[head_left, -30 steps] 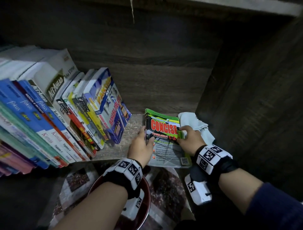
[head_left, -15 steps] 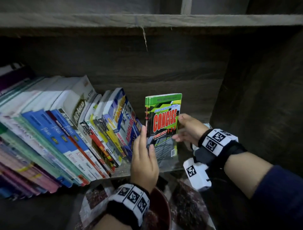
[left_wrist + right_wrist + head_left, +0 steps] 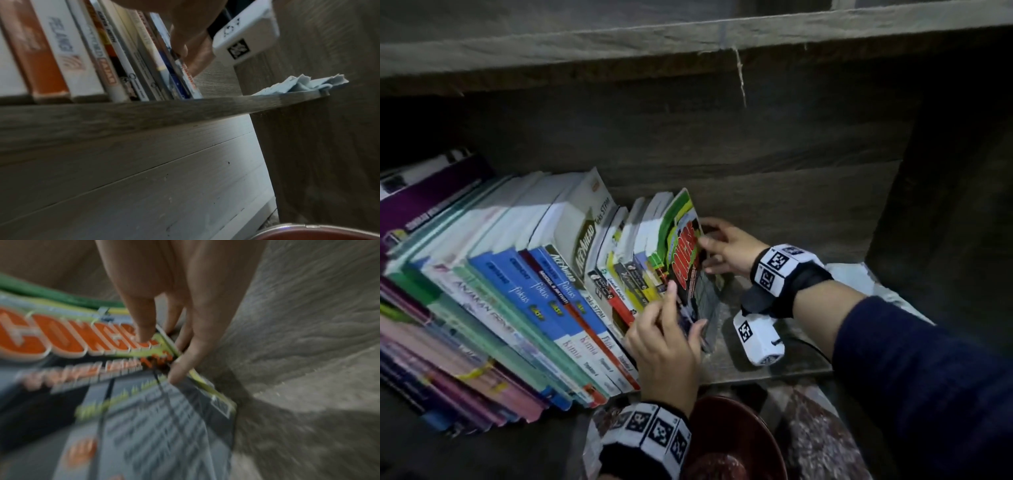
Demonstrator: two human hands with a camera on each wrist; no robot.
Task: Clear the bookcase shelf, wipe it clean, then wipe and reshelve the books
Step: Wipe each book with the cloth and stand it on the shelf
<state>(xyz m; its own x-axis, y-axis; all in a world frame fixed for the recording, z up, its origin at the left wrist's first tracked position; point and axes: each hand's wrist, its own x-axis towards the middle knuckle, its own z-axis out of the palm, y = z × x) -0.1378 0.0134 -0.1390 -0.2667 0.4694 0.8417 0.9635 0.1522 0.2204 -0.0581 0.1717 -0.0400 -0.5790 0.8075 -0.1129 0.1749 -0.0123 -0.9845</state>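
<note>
Book in hand: thin "CONCISE" book (image 3: pixel 690 270), centre of the head view, standing on its lower edge on the shelf (image 3: pixel 774 363), leaning left against the row of books (image 3: pixel 524 274).
Long axis: near upright, top tilted toward the upper left of the frame; front cover faces right.
Left hand (image 3: pixel 666 346): lower centre; fingers and thumb pinch the book's near lower corner.
Right hand (image 3: pixel 726 251): right of the book, deeper in the shelf; thumb on the cover and fingers behind its rear edge, gripping it.
Governing relation: book lies between the hands, row touching on its left, bare shelf on its right; judged, the next move is a push leftward to seat it flush.
Cloth (image 3: pixel 304 85): pale blue, crumpled, far right of the shelf, well apart from the book.
Bowl (image 3: pixel 726 438): reddish rim below the shelf, cut off at the lower edge.
Obscured: right wrist view blurred; spine contact with the row not visible; row's left end cut off.
</note>
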